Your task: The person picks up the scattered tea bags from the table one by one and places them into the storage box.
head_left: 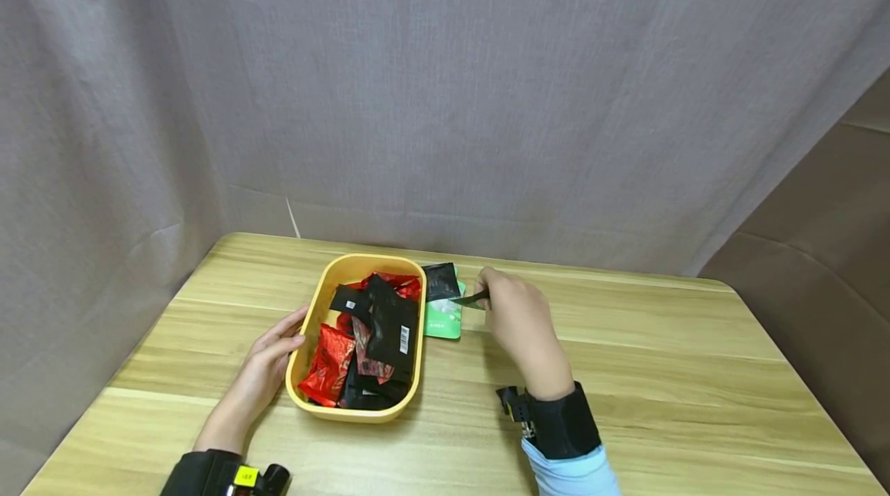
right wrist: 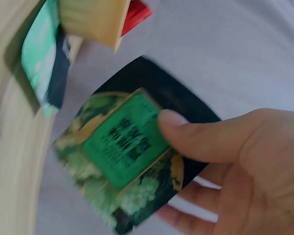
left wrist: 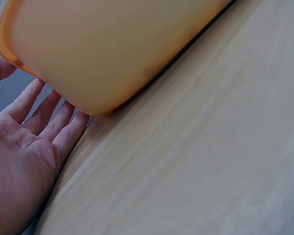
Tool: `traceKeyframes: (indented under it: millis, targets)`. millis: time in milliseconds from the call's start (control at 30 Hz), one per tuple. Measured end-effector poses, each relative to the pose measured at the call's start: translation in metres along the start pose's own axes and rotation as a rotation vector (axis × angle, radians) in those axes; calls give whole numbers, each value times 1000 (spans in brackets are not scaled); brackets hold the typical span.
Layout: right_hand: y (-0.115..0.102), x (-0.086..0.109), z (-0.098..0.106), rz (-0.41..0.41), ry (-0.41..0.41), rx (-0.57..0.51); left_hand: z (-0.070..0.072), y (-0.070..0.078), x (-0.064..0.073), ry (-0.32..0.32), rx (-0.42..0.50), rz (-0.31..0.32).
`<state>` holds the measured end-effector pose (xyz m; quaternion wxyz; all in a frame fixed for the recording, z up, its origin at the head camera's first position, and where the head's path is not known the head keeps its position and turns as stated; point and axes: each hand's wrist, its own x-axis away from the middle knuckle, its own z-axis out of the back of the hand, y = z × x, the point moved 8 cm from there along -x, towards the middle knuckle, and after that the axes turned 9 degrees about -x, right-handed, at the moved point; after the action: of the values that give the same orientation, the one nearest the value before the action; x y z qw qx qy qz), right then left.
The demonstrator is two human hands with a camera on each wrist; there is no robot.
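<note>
My right hand [head_left: 518, 318] pinches a flat dark packet [right wrist: 127, 147] between thumb and fingers. The packet has a green label with dark print and green grape-like pictures, and in the head view it is nearly edge-on. To its left, a black packet [head_left: 442, 281] overlaps a green packet [head_left: 442, 320] on the table. My left hand [head_left: 267, 361] touches the left side of a yellow bin [head_left: 361, 415], its fingers extended along the wall and the thumb by the rim. Inside the bin lie several black packets [head_left: 389, 330] and red packets [head_left: 328, 365].
The wood-grain table [head_left: 660, 380] extends to the right of the bin and in front of it. A grey curtain [head_left: 445, 94] hangs along the table's back edge and left side.
</note>
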<state>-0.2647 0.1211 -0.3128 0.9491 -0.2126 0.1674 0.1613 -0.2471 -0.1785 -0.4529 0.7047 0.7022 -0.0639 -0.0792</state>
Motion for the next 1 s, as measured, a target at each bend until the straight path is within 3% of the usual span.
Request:
traceKeyframes:
  millis: [133, 233, 600, 767, 1000]
  targets:
    - [-26, 1, 11, 143, 124, -44, 0, 0, 0, -4, -1, 0]
    - [-41, 3, 17, 194, 175, -70, 0, 0, 0, -6, 4, -4]
    - [-94, 14, 4, 380, 221, -116, 1, -1, 0, -11, 31, -20]
    - [-106, 17, -10, 407, 203, -80, 1, -1, 1, -14, 26, -18]
    - [-109, 18, -26, 380, 149, -61, 2, 0, 2, -7, 6, -6]
